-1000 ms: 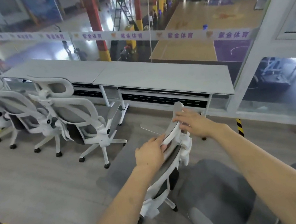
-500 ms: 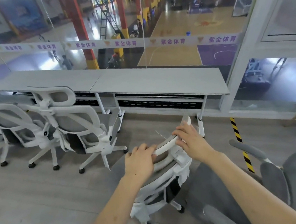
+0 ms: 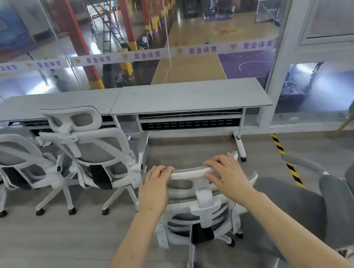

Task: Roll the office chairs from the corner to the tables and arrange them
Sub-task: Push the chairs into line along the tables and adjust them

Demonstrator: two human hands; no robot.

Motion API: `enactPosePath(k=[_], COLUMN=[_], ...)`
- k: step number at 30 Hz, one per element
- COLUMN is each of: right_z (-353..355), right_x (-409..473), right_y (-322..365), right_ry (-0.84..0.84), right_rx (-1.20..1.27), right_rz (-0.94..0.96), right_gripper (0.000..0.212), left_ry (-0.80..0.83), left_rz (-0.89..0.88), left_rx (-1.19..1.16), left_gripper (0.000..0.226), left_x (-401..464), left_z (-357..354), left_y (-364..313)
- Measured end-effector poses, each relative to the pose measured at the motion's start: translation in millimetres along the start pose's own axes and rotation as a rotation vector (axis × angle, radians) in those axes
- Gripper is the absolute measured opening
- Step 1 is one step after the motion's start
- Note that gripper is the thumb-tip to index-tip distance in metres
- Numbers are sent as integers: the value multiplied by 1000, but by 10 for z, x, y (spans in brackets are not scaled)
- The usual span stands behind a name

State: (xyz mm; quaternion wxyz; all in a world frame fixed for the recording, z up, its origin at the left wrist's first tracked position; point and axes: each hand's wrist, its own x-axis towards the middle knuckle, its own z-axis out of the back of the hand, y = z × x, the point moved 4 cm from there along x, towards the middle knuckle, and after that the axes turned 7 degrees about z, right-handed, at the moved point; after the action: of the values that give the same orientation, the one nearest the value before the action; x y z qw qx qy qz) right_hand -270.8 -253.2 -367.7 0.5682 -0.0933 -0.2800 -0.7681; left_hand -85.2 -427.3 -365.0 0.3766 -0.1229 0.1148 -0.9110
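Both hands sit on the headrest of the chair being rolled: the left hand has its fingers curled over the headrest's left end, and the right hand lies over the right end with its fingers draped across the top edge, gripping it.

To do this step well, I would push evenly through both hands so the chair goes straight at the right table rather than swinging on its casters. A headrest is a high and likely flexible place to push from, so a slow, level shove seems wiser than a hard one that might tip the back forward. The aim, as I judge it, is the open stretch of table edge ahead, lining the chair up with its neighbour and leaving a gap between them. The table leg to the right is the thing to steer clear of.

The chair is white-framed with grey mesh, its back facing the camera. It stands on grey flooring near the table but not yet under it, just right of two matching chairs already parked at the tables. A grey armchair stands just beside it on the right.
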Motion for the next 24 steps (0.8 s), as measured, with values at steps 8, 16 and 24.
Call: enactPosePath(k=[8, 16, 24], right_z=[-140, -182, -472], right_x=[36, -281, -536], right_y=[363, 80, -431], right_ry=[-97, -66, 287], right_rx=[-45, 27, 15], right_rz=[-56, -380, -686], right_gripper=[28, 80, 119], left_ry=[12, 31, 477], left_rz=[-38, 113, 373], left_rx=[-13, -297, -175], left_gripper=[55, 63, 116], left_x=[129, 62, 117], left_z=[51, -194, -710], left_y=[297, 652, 828])
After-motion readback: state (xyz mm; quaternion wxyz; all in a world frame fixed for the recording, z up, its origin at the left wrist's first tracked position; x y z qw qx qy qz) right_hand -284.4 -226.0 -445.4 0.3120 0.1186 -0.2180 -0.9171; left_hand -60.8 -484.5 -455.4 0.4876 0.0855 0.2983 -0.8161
